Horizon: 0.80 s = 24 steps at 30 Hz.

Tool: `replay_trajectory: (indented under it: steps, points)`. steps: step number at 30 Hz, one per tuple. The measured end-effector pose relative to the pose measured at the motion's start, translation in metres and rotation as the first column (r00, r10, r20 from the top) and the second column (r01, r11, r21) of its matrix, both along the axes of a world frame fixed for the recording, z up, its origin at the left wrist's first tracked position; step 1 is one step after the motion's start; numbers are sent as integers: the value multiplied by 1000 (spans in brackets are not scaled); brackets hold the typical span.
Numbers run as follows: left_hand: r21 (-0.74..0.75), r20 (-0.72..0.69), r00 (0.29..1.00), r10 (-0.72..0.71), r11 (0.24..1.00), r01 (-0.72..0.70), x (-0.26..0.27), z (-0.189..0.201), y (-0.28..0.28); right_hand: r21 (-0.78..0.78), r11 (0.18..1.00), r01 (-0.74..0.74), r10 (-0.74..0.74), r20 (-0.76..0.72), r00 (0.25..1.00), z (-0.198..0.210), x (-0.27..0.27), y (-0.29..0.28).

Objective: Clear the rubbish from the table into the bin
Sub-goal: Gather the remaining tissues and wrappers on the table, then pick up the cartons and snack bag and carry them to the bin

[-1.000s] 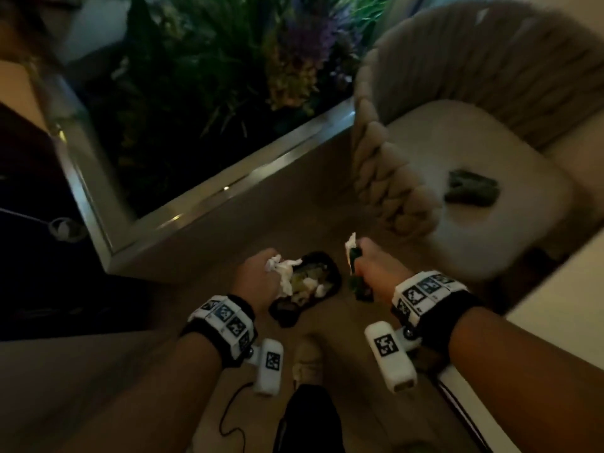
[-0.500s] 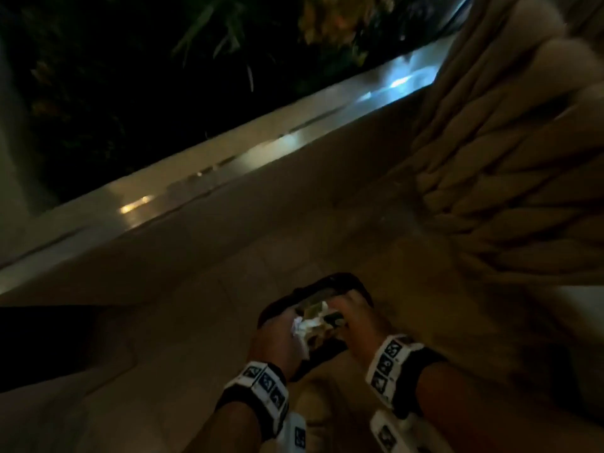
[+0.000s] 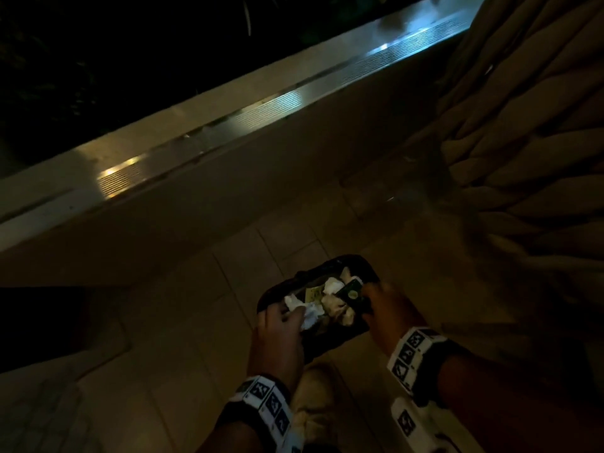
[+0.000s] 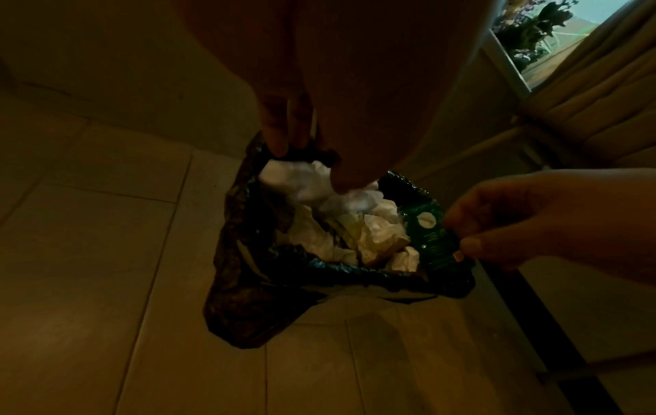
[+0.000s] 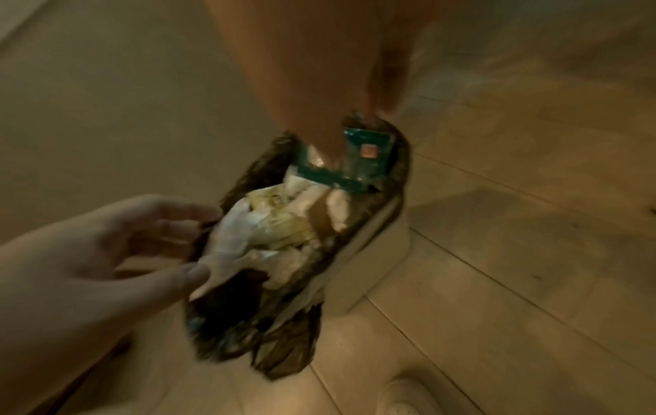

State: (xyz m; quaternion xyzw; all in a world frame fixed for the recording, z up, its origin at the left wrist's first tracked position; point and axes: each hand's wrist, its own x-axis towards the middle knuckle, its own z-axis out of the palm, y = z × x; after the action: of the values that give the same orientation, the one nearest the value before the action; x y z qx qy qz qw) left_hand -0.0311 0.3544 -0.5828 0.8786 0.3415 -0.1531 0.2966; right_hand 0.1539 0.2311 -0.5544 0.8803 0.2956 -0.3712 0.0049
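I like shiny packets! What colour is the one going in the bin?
Dark green packet, best in the left wrist view.

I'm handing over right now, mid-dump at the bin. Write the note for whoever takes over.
Left hand: over the bin's near edge, fingers on a crumpled white tissue.
Right hand: pinching a dark green wrapper at the bin's rim.
Bin: black-lined, on the tiled floor, already holding tissues and paper.
Done: both loads brought to the bin.
Left: let go of both; the table is out of view, so check it.
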Motion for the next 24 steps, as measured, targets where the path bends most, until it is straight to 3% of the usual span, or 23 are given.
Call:
replay_trajectory:
  steps: [3, 5, 10, 14, 16, 18, 21, 24]
  points:
    - [-235, -88, 991, -104, 969, 81, 2, 3, 5, -176, 959, -222, 187, -197, 962, -2, 0, 5]
    - [-350, -151, 978, -142, 933, 82, 7, 16, 8, -236, 936, -259, 207, -224, 952, 5, 2, 10]
    - [-267, -150, 989, 15, 962, -55, 10, 104, 23, -207, 954, -217, 160, -262, 952, 78, 9, 28]
    - [-234, -26, 987, 157, 959, -159, -11, 216, 37, -124, 978, -168, 135, -240, 961, 190, 32, 45]
    - [-258, 60, 981, 187, 952, -166, -13, 277, 41, -19, 997, -69, 63, -220, 973, 262, 43, 44]
    - [-254, 138, 973, 187, 956, -147, -6, 338, 42, 122, 984, 128, -95, -248, 964, 333, 49, 32]
    - [-296, 222, 955, 197, 947, -126, 22, 422, 30, 305, 854, 422, -302, -371, 878, 427, 47, -17]
    - [-488, 286, 906, 313, 861, -144, 63, 489, -3, 441, 678, 588, -418, -426, 802, 499, 34, -98]
